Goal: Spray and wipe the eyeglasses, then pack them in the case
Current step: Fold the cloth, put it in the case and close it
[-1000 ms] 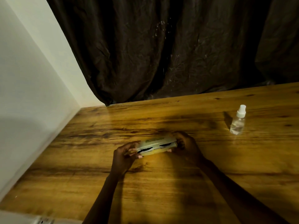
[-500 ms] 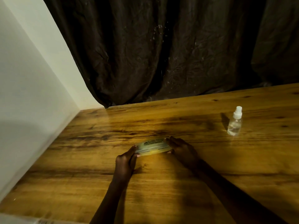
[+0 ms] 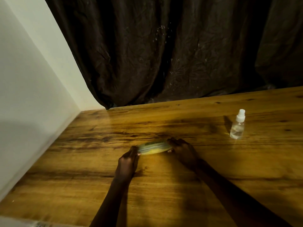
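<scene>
Wooden surface (image 3: 164, 185) carried the shut case (image 3: 153, 147), left hand (image 3: 127, 159) and right hand (image 3: 183, 149) clamped on its ends; packing looked nearly finished, spray bottle (image 3: 238, 126) near the far-right edge.

We see a wooden table (image 3: 164, 185) with dark grain streaks. On it stands a clear spray bottle (image 3: 238, 126) with a white cap, upright at the far right; a pale yellowish case (image 3: 154, 147) lies flat near the middle.

Case (image 3: 154, 147) on table (image 3: 82, 185) between hands, apparently shut, spray bottle (image 3: 237, 126) far right
</scene>
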